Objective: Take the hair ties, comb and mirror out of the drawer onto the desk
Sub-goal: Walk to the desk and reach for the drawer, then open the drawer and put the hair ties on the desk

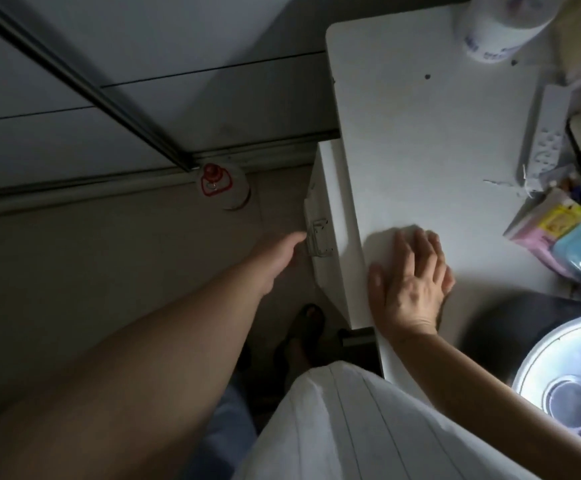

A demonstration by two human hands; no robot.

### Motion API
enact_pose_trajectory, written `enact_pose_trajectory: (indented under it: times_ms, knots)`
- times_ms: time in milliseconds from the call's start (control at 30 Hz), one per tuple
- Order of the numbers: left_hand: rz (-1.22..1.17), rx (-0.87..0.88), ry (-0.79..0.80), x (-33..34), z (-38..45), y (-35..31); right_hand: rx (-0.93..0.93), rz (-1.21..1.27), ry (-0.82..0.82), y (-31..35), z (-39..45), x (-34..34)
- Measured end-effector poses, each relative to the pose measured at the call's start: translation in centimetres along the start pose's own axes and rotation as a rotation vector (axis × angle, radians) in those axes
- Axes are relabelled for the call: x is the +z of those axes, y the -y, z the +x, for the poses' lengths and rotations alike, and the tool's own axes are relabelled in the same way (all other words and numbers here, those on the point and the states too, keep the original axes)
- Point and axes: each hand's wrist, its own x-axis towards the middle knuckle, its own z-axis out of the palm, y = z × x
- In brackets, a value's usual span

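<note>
Below, two hands: left hand [278, 252] at one drawer handle [318, 237], grip unclear; right hand [410, 282] flat, fingers spread, on desk [420, 140]

left hand [278, 258]: arm stretched forward, fingers hidden | right hand [410, 285]: palm down, fingers spread flat

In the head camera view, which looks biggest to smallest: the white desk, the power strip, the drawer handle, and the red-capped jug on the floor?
1. Desk, by far.
2. Power strip.
3. Jug, though it sits farther away on the floor, so this is unsure.
4. Drawer handle, smallest.
</note>
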Motion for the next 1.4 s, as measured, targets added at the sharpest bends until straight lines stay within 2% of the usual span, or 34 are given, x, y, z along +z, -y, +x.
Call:
enact_pose_trajectory:
  times_ms: [333,533,667,867,1400]
  knots:
    - [-0.265,-0.052,0.114,3.8,3.0,-1.3,-0.019,-0.071,-0.103,-0.2,0.2,1.4]
    - [-0.236,-0.033,0.163,3.1,3.2,-1.0,-0.004,-0.096,-0.107,-0.2,0.2,1.5]
    - [-0.185,-0.011,0.138,2.6,3.1,-0.6,-0.007,-0.093,-0.134,-0.1,0.1,1.5]
    - [-0.180,0.021,0.131,-0.5,2.6,0.5,0.008,-0.092,-0.117,0.3,0.0,1.3]
    - [-0.213,-0.003,-0.010,-10.4,3.0,4.4,0.046,-0.097,-0.042,1.7,-0.7,0.1]
